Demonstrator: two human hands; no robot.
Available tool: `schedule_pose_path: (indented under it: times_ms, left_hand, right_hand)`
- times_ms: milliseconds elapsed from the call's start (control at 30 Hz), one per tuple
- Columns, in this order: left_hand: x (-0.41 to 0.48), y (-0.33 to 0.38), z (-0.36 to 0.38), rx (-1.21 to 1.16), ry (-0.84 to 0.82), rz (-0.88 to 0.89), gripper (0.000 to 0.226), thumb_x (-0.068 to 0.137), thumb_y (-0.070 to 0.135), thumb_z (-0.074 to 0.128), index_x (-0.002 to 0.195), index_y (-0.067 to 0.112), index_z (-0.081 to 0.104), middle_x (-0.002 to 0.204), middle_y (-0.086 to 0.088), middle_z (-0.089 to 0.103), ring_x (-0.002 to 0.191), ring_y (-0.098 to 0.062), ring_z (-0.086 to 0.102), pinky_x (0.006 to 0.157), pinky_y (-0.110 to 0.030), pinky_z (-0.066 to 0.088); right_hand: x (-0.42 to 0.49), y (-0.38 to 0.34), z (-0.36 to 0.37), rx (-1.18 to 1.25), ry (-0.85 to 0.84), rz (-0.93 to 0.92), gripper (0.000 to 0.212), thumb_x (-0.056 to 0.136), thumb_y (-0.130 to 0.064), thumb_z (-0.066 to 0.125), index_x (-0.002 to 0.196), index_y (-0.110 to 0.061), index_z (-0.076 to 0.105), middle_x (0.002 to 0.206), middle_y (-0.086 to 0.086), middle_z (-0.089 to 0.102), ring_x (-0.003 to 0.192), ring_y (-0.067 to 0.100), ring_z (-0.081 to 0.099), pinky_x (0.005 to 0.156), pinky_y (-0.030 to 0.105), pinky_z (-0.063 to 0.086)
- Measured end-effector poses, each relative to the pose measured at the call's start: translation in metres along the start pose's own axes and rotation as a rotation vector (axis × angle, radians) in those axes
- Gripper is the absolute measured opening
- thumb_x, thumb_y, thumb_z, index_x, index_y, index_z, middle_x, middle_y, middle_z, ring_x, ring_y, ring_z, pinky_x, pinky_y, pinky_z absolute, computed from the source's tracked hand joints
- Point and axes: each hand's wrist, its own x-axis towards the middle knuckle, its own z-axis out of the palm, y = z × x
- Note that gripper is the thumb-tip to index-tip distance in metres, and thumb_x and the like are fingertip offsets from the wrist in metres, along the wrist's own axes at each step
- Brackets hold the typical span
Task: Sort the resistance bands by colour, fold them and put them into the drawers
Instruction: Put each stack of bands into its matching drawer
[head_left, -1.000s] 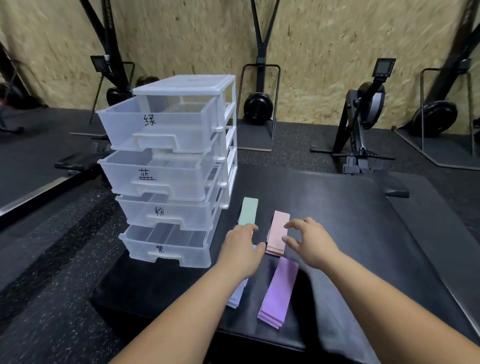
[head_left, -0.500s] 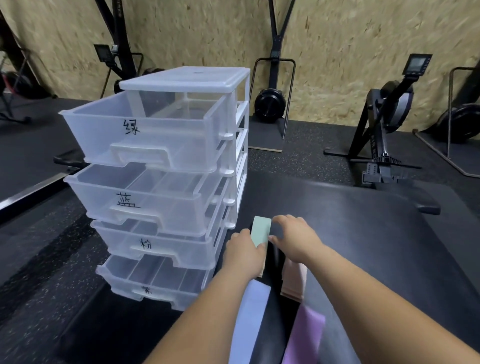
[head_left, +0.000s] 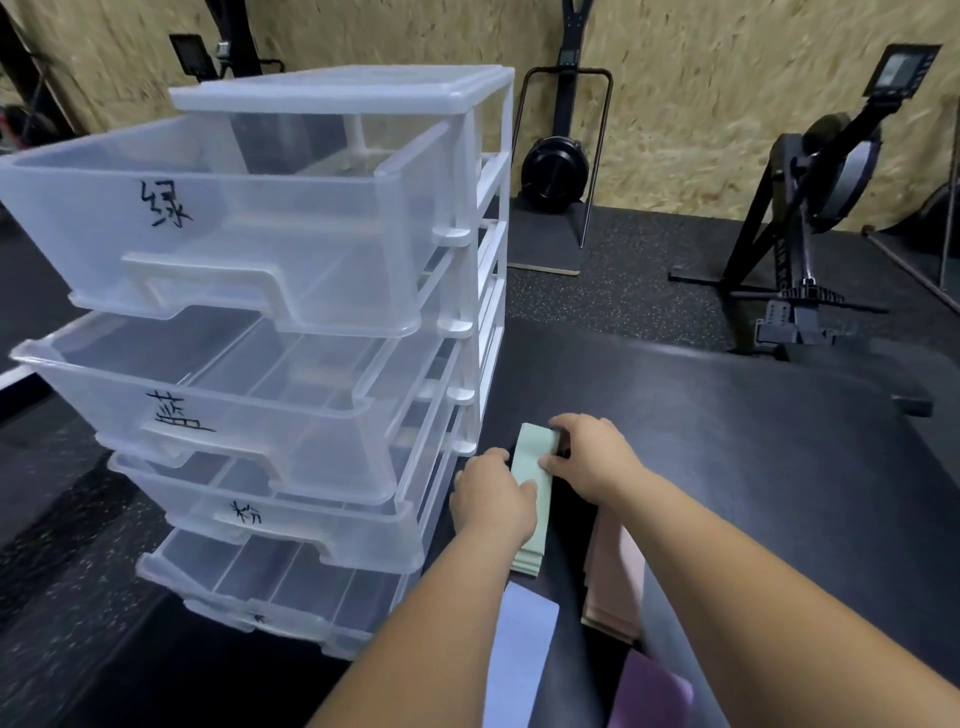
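Both hands grip the flat mint-green resistance band (head_left: 531, 467) beside the clear plastic drawers (head_left: 270, 322); left hand (head_left: 493, 506) pinches its middle; right hand (head_left: 589, 457) pinches its far end.

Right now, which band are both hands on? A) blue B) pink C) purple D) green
D: both the left hand and right hand are on the green band; the blue band, pink band and purple band lie untouched on the mat.
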Motion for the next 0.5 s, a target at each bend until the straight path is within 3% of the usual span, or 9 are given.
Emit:
schedule_pose_path:
  times_ms: [67,167,267,367,500]
  left_hand:
    - [-0.003,0.001,-0.001,0.016,0.007,-0.002,0.057,0.096,0.036,0.072,0.148,0.024,0.054,0.141,0.002,0.06,0.131,-0.025,0.057,0.108,-0.047,0.05]
    - [-0.012,0.005,-0.002,0.071,0.029,0.03,0.054,0.1,0.035,0.067,0.151,0.024,0.05,0.145,0.0,0.054,0.133,-0.025,0.052,0.111,-0.045,0.046]
    - [-0.026,0.009,-0.007,0.113,0.045,0.107,0.06,0.104,0.028,0.062,0.158,0.021,0.039,0.155,-0.001,0.045,0.139,-0.025,0.048,0.113,-0.043,0.044]
    - [-0.042,0.014,-0.016,0.091,0.056,0.175,0.065,0.102,0.02,0.061,0.161,0.023,0.034,0.159,0.005,0.043,0.14,-0.022,0.05,0.113,-0.04,0.045]
    - [-0.071,0.028,-0.038,-0.065,0.104,0.207,0.055,0.101,0.025,0.06,0.154,0.028,0.045,0.149,0.009,0.054,0.129,-0.02,0.058,0.105,-0.037,0.049]
  right_hand:
    - [0.0,-0.004,-0.001,0.004,0.009,0.0,0.031,0.089,-0.035,0.076,0.119,-0.031,0.068,0.102,-0.007,0.067,0.119,0.028,0.055,0.097,0.044,0.052]
    - [-0.01,-0.01,-0.001,0.0,0.057,0.0,0.026,0.091,-0.03,0.073,0.114,-0.033,0.062,0.104,-0.005,0.064,0.109,0.024,0.051,0.087,0.04,0.051]
    - [-0.028,-0.01,-0.001,0.103,0.111,-0.014,0.028,0.085,-0.022,0.071,0.096,-0.04,0.053,0.091,-0.012,0.067,0.086,0.018,0.062,0.073,0.04,0.056]
    - [-0.052,-0.011,-0.016,0.199,0.15,-0.083,0.028,0.086,-0.02,0.073,0.097,-0.039,0.056,0.088,-0.015,0.069,0.083,0.008,0.065,0.076,0.037,0.057]
    - [-0.082,-0.02,-0.046,0.288,0.196,-0.177,0.028,0.091,-0.017,0.075,0.105,-0.035,0.06,0.094,-0.017,0.07,0.088,0.001,0.064,0.077,0.023,0.05]
